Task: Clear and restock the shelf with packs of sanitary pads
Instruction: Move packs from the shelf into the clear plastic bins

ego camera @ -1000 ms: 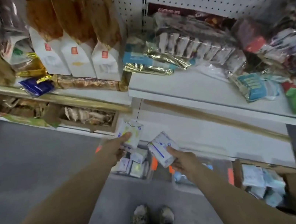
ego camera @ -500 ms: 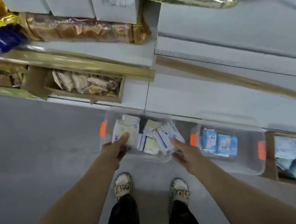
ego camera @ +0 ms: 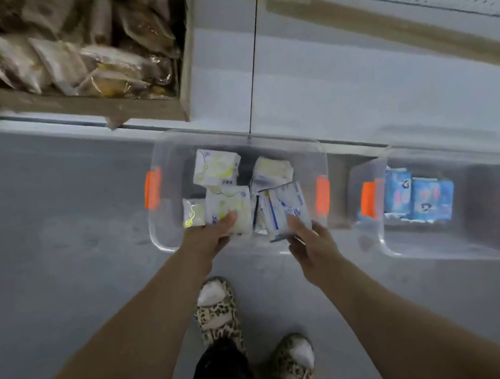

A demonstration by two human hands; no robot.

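You're bringing both packs down into the bin (ego camera: 164, 235) now, left hand (ego camera: 212, 241) gripping the yellow pack (ego camera: 228, 206), right hand (ego camera: 314, 244) pinching the blue pack (ego camera: 287, 204); clearing is moving along.

No writing can be read for certain. The white-and-yellow pad pack (ego camera: 228, 206) at the centre of the frame bears small blue print near its lower left corner, too blurred to spell. The blue-striped pad pack (ego camera: 287, 203) and the blue pad packs (ego camera: 416, 195) at right show only smeared marks.
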